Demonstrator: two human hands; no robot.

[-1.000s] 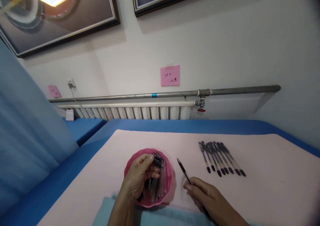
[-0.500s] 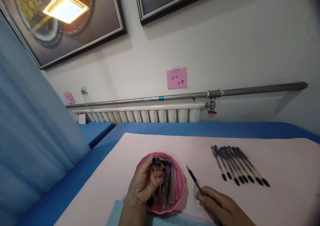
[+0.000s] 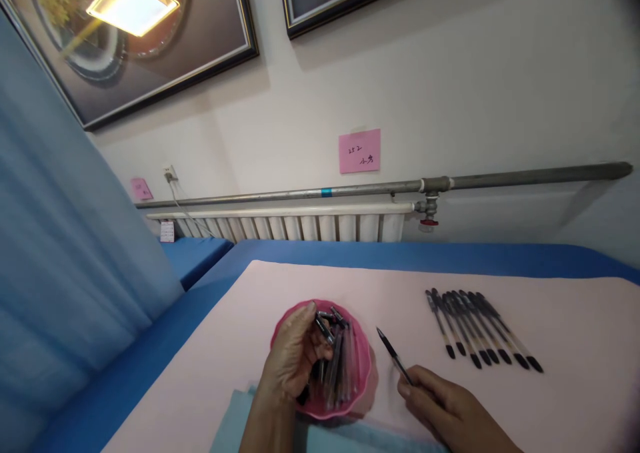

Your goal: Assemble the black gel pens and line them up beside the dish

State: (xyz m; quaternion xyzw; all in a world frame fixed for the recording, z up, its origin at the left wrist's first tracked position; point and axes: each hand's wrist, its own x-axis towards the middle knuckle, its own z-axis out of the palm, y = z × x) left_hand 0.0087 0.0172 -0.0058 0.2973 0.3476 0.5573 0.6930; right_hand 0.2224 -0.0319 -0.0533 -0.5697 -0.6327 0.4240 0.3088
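My left hand is over the pink bowl, its fingers closed on a black pen cap. Inside the bowl lie clear pen barrels and more dark caps. To the right of the bowl, my right hand grips an uncapped pen with its pointed tip toward the upper left. The lower end of that pen is hidden by the hand. Farther right, a row of capped black pens lies side by side on the pink sheet.
A pink sheet covers much of the blue bed. Light blue cloth lies below the bowl. A blue curtain hangs at left. A radiator and a pipe run along the wall.
The cap in my left hand has turned and now shows lengthwise, slanting down to the right. The right hand keeps its pen at nearly the same place; the view has shifted slightly.
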